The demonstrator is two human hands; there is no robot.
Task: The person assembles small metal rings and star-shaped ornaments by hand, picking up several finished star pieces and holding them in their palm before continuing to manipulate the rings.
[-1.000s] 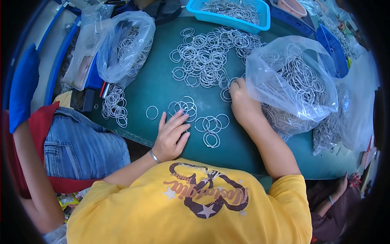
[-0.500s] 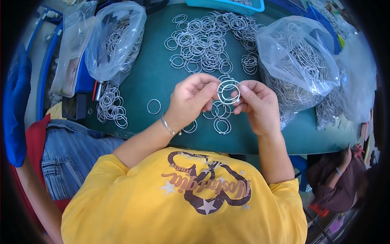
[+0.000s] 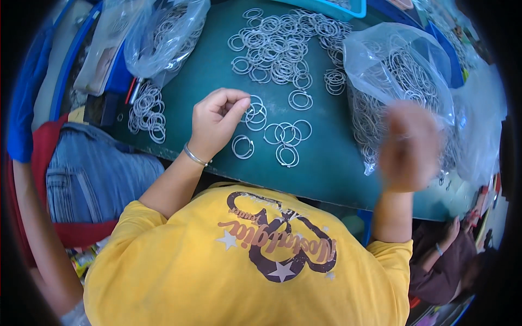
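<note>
Pinched between the thumb and fingers of my left hand [image 3: 219,115] are a few linked metal rings [image 3: 258,120], held over the green table. My right hand [image 3: 410,146] is smeared by motion in front of the right plastic bag, so its fingers and anything in them cannot be made out. Between my hands lies a small cluster of overlapping rings [image 3: 283,145]. A pair of rings [image 3: 242,146] rests just below my left hand. Farther back spreads a large heap of silvery rings [image 3: 277,43], with two overlapping rings [image 3: 300,100] at its near side.
A clear plastic bag [image 3: 435,60] full of rings stands at the right. Another bag [image 3: 141,57] stands at the far left, near a bunch of rings [image 3: 148,114]. A turquoise tray [image 3: 356,8] sits at the back. Co-workers are on both sides, one with a blue sleeve [image 3: 27,103].
My hands have parted. The left moved left with rings in its fingers; the right swung right, in front of the bag. My view has also shifted a little.
</note>
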